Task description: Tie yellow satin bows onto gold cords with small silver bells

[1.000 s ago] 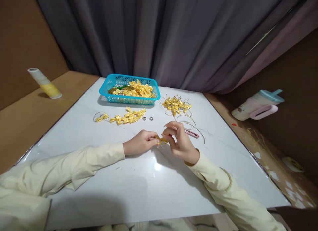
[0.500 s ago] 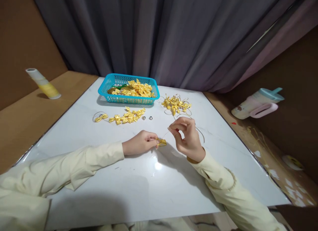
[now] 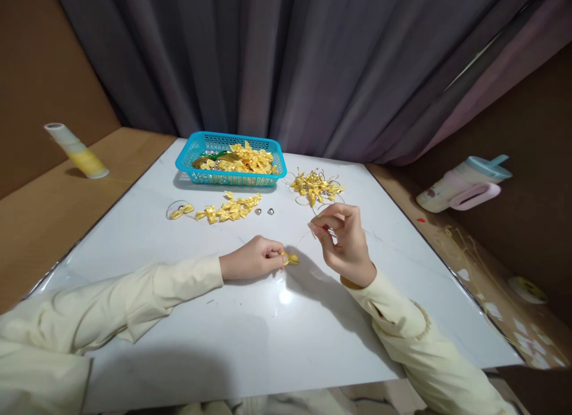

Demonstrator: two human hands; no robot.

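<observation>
My left hand (image 3: 257,258) pinches a small yellow ribbon bow (image 3: 292,259) between thumb and fingers just above the white table. To its right, my right hand (image 3: 344,239) is raised, with thumb and forefinger closed on a fine thread (image 3: 304,234) that runs down toward the bow. A thin looped cord shows by the right fingertips; whether they grip it too is unclear. Beyond the hands lie a row of yellow bows (image 3: 230,209), two silver heart-shaped beads (image 3: 270,211), and a single bow (image 3: 181,211) with a cord loop.
A blue basket (image 3: 232,178) full of yellow bows stands at the back. Right of it is a pile of bows with cord loops (image 3: 315,186). A tumbler (image 3: 460,186) stands at the right, a yellow-wound tube (image 3: 78,152) at the left. Scraps (image 3: 494,311) lie on the right ledge.
My right hand has moved slightly right, away from the left. The ribbon in my left hand has drawn in from a flatter loop to a gathered bow shape.
</observation>
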